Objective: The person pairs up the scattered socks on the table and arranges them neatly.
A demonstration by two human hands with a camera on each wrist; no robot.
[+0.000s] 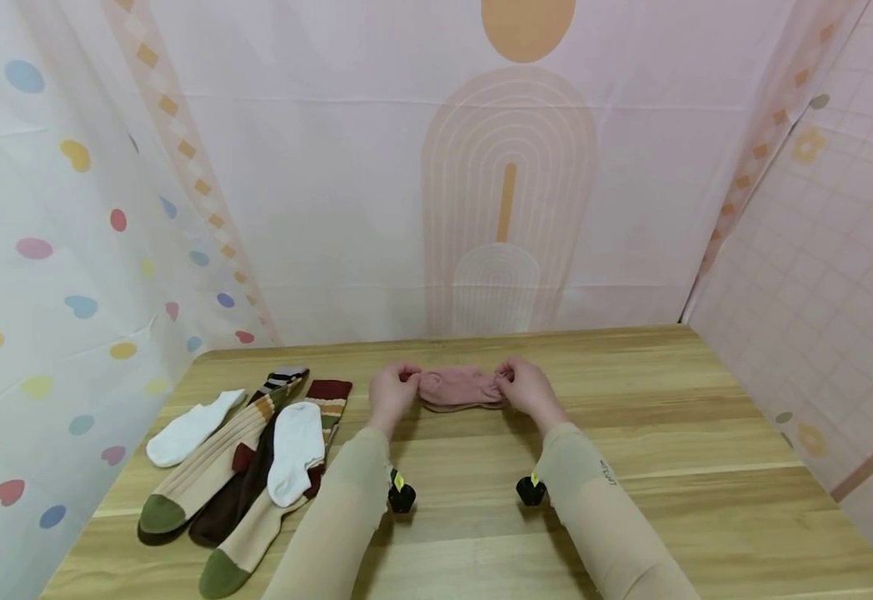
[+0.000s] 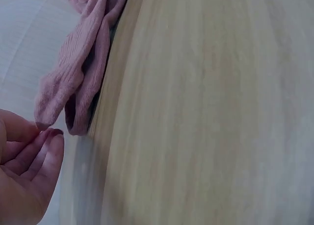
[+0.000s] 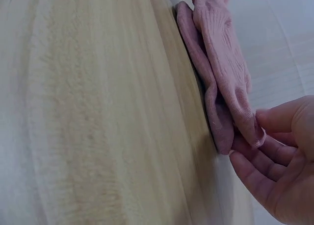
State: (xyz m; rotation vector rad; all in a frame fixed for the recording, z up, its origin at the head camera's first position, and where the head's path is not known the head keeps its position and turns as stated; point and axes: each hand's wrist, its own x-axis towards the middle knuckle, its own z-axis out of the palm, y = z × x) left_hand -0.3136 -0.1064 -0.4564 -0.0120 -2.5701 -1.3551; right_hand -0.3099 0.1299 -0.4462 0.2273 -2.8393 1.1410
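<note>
Two pink ribbed socks lie one over the other near the back of the table, the upper sock (image 1: 459, 385) lifted a little off the lower sock (image 3: 202, 63). My left hand (image 1: 393, 396) pinches one end of the upper sock between thumb and fingertips. At its opposite end, my right hand (image 1: 532, 392) grips the sock with the thumb on top and fingers beneath. The sock is stretched between both hands. In the right wrist view, a right fingertip (image 3: 235, 159) comes right up to the end of the lower sock.
A loose pile of socks sits on the left of the wooden table (image 1: 669, 467): white ankle socks (image 1: 297, 450), long beige socks with green toes (image 1: 212, 467), dark brown ones (image 1: 219, 521) and a striped one (image 1: 282, 379). Printed curtains (image 1: 331, 208) hang behind and at both sides.
</note>
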